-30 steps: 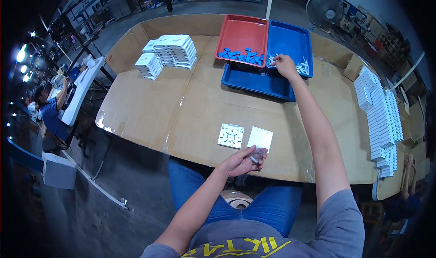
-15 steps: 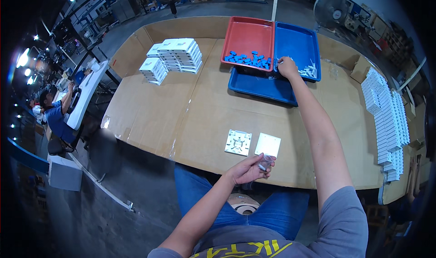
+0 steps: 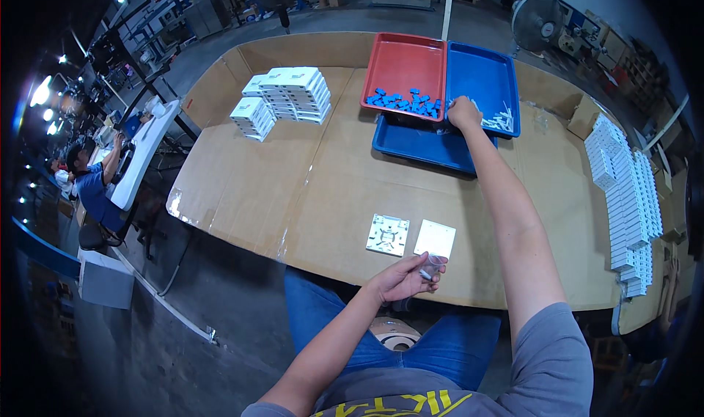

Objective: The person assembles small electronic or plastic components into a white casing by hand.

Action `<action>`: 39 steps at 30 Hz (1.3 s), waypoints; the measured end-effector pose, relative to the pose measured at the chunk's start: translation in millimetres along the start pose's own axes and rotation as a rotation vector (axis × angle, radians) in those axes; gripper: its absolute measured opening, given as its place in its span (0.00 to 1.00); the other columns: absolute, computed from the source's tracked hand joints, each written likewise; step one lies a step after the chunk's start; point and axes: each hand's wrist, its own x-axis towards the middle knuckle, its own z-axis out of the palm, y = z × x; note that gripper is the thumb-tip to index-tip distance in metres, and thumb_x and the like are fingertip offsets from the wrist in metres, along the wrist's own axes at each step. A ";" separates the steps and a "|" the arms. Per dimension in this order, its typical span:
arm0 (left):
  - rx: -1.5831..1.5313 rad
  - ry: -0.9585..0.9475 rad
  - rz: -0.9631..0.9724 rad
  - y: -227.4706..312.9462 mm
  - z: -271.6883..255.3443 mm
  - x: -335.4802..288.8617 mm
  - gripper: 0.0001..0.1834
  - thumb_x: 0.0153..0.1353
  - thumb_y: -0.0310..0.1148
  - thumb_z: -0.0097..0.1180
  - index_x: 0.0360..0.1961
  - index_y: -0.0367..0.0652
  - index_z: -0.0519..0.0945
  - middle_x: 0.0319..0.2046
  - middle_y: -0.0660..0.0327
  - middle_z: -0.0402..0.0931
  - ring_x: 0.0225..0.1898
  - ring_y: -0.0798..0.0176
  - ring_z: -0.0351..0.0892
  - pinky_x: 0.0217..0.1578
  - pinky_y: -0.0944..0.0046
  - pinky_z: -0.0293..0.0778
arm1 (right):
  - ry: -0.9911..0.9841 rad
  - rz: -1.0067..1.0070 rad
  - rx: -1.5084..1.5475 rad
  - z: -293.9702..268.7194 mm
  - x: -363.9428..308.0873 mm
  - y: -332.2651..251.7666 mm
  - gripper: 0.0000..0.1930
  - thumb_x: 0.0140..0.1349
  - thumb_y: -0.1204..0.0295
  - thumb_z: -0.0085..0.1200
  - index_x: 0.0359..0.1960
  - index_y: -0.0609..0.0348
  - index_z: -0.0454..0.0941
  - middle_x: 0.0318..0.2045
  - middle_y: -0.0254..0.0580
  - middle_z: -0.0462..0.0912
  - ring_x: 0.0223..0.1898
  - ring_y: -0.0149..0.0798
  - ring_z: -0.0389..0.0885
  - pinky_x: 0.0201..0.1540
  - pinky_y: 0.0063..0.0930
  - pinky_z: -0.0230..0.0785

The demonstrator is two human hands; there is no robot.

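My left hand [image 3: 405,279] is closed on a small clear plastic bag [image 3: 433,266] with a small pale piece in it, just in front of the near table edge. Beyond it lie a square white plate [image 3: 435,239] with a smooth face and, to its left, a square white panel [image 3: 387,234] with dark moulded detail. My right hand [image 3: 465,114] reaches into the near left corner of a blue tray [image 3: 480,65], its fingers bent together beside thin white pieces [image 3: 501,121]. What the fingertips hold is hidden.
A red tray [image 3: 403,57] with several blue parts [image 3: 411,103] adjoins the blue one. Another blue tray [image 3: 418,151] sits nearer. White boxes [image 3: 290,94] are stacked at the back left; stacked white pieces [image 3: 623,197] line the right edge. A co-worker [image 3: 99,186] sits far left.
The whole view has shifted slightly. My right hand stays at the blue tray's corner, and my left hand still has the clear bag.
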 end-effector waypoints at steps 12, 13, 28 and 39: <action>-0.011 0.010 -0.004 -0.3 1.4 0.8 0.29 0.81 0.48 0.46 0.68 0.34 0.71 0.52 0.58 0.79 0.47 0.62 0.79 0.54 0.58 0.77 | 0.053 0.049 0.474 22.4 24.2 38.5 0.14 0.50 0.63 0.74 0.40 0.45 0.92 0.44 0.43 0.92 0.49 0.48 0.90 0.58 0.47 0.75; -0.016 0.016 0.004 0.3 1.5 -0.9 0.28 0.81 0.47 0.47 0.68 0.34 0.71 0.52 0.59 0.79 0.47 0.63 0.79 0.53 0.59 0.78 | 0.053 0.064 0.519 21.0 20.9 34.8 0.15 0.49 0.63 0.74 0.40 0.46 0.92 0.43 0.44 0.92 0.47 0.47 0.90 0.56 0.44 0.76; 0.019 0.012 0.001 -0.8 -0.7 -0.9 0.30 0.81 0.51 0.45 0.68 0.35 0.71 0.53 0.57 0.78 0.48 0.60 0.77 0.56 0.56 0.74 | -0.166 -0.026 1.074 -29.1 -10.5 73.7 0.12 0.69 0.66 0.66 0.49 0.58 0.88 0.42 0.31 0.89 0.37 0.25 0.77 0.41 0.24 0.69; -0.021 0.026 0.052 -1.2 -10.8 0.3 0.29 0.82 0.49 0.42 0.67 0.33 0.71 0.50 0.56 0.81 0.45 0.60 0.80 0.52 0.57 0.78 | -0.270 -0.131 1.051 -55.9 -174.8 79.7 0.09 0.68 0.73 0.64 0.48 0.60 0.89 0.27 0.23 0.77 0.28 0.20 0.69 0.30 0.19 0.61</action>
